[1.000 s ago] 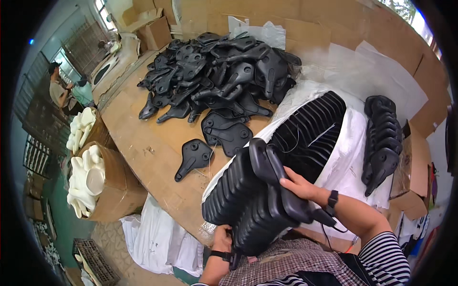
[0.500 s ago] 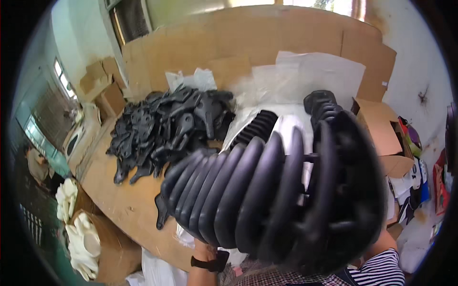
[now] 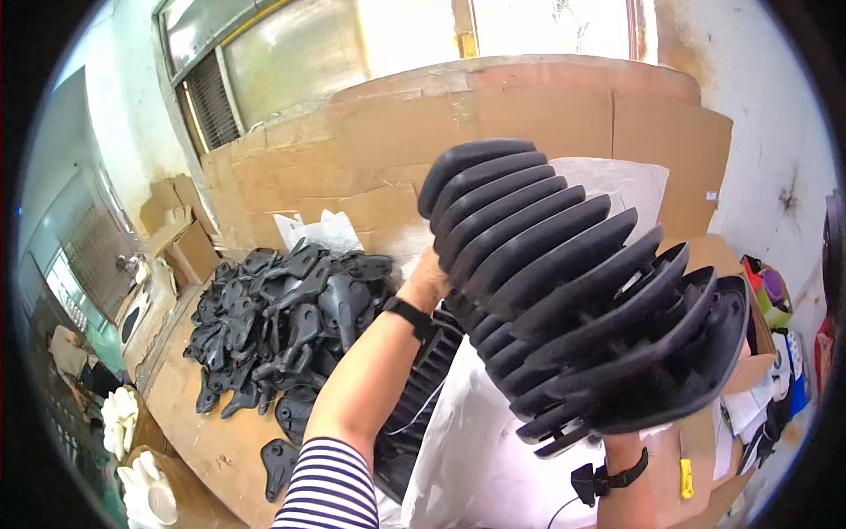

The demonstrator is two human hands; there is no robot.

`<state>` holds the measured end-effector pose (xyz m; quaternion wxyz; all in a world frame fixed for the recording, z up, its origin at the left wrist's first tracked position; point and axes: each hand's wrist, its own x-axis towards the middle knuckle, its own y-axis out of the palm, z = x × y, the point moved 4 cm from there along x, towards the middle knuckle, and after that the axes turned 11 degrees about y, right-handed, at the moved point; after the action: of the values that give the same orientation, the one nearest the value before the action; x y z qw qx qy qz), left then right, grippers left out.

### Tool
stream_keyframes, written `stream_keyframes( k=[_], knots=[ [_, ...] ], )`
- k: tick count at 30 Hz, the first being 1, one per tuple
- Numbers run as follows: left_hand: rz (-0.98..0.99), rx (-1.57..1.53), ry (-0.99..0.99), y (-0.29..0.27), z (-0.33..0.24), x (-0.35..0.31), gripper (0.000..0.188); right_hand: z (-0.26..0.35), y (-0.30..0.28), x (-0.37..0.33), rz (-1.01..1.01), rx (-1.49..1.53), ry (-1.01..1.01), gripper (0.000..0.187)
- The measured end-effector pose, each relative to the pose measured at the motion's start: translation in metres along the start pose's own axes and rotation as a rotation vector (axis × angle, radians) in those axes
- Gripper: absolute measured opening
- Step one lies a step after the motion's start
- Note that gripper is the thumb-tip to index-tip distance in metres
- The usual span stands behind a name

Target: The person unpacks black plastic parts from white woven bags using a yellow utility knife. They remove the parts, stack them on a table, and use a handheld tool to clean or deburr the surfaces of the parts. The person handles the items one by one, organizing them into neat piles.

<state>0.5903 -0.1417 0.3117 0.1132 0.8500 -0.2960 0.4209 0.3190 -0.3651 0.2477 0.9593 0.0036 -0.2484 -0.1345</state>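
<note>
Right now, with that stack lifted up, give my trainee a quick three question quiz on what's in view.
1. True or false: the stack of black saddle shells is resting flat on the wooden table.
2. Which hand presses the far end of the stack? A) left hand B) right hand C) neither
3. Fill in: the loose pile of black shells lies to the person's ____.

Key:
1. False; both hands hold it up in the air.
2. A; the left hand is at the far end, while the right hand is hidden under the near end, only its wrist strap showing.
3. Left.
</note>
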Motion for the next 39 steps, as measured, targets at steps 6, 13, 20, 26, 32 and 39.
stream_keyframes(
  k=[6,13,20,26,32,39],
  knots=[
    [0.007,-0.206,-0.143,-0.009,0.178,0.033,0.045,-0.088,-0.003,0.065,-0.227,-0.25,-0.119,0.109],
    [0.158,0.202,-1.039,-0.046,0.355,-0.043,0.075,-0.142,0.048,0.16,-0.372,-0.861,0.141,0.099],
    [0.412,0.693,-0.966,-0.143,0.234,-0.088,0.091,-0.187,0.023,0.151,-0.439,-0.727,0.363,0.088],
    [0.341,0.653,-1.32,-0.146,0.065,-0.291,0.096,-0.186,0.029,0.157,-0.402,-0.774,0.337,0.087],
    [-0.471,0.332,-1.3,-0.131,0.019,-0.377,0.069,-0.187,0.026,0.155,-0.408,-0.841,0.319,0.088],
    [-0.08,0.753,-1.106,-0.216,0.068,-0.515,0.042,-0.198,0.036,0.153,-0.36,-0.812,0.315,0.09]
  ],
)
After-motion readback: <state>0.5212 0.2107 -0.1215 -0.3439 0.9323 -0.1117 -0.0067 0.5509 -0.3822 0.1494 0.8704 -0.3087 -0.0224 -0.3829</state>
